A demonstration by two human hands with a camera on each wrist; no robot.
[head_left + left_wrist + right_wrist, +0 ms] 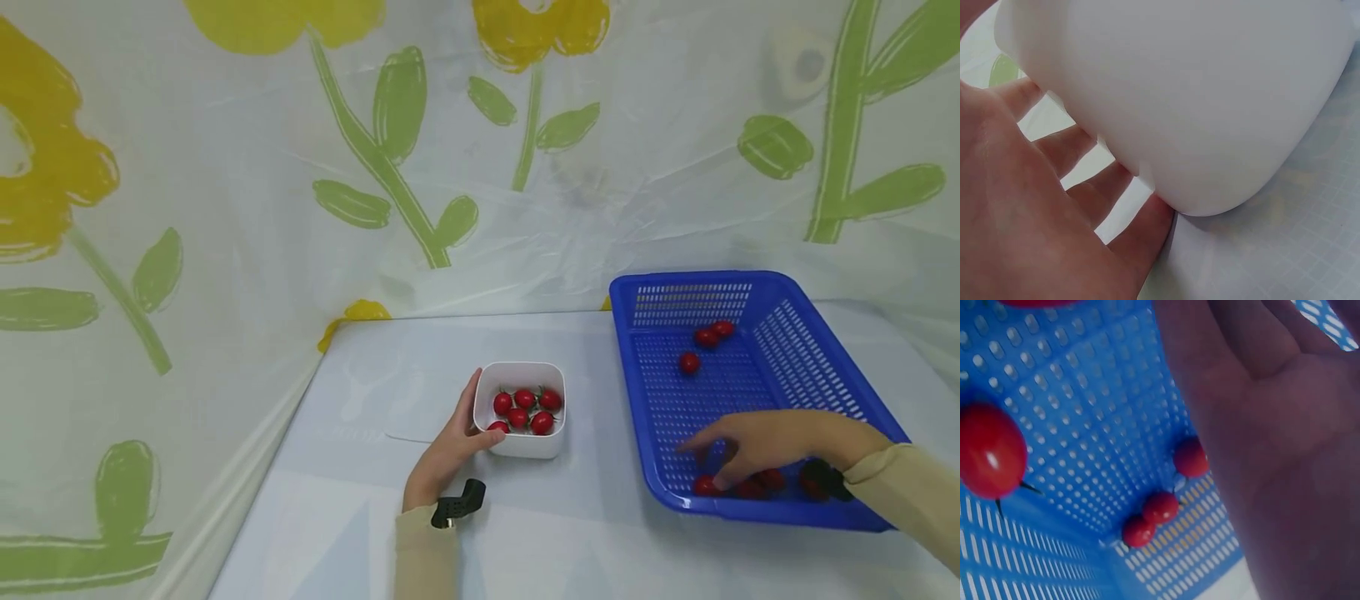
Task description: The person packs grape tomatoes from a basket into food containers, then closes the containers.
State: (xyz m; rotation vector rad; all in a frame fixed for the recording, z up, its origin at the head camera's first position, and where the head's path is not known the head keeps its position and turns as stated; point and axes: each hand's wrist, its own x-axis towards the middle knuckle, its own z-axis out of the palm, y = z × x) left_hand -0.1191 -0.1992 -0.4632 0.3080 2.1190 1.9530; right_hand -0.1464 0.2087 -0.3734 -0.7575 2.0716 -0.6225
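Observation:
On the table, my left hand (453,446) holds a small white square container (525,448) from its left side, thumb at the near rim and fingers along the wall. Several cherry tomatoes (517,418) with green stems lie inside it. My right hand (780,442) reaches down into a blue plastic basket (636,417), index finger pointing left. Its thumb is right at a cherry tomato (707,486) by the near wall. More tomatoes (770,479) lie partly hidden beneath that hand. In the right wrist view no tomato shows between the fingers.
Toward the basket's far end lie three loose tomatoes (707,337). A white curtain (247,167) with yellow flowers and green leaves hangs behind the pale table (360,475). Each wrist carries a black camera mount (459,503).

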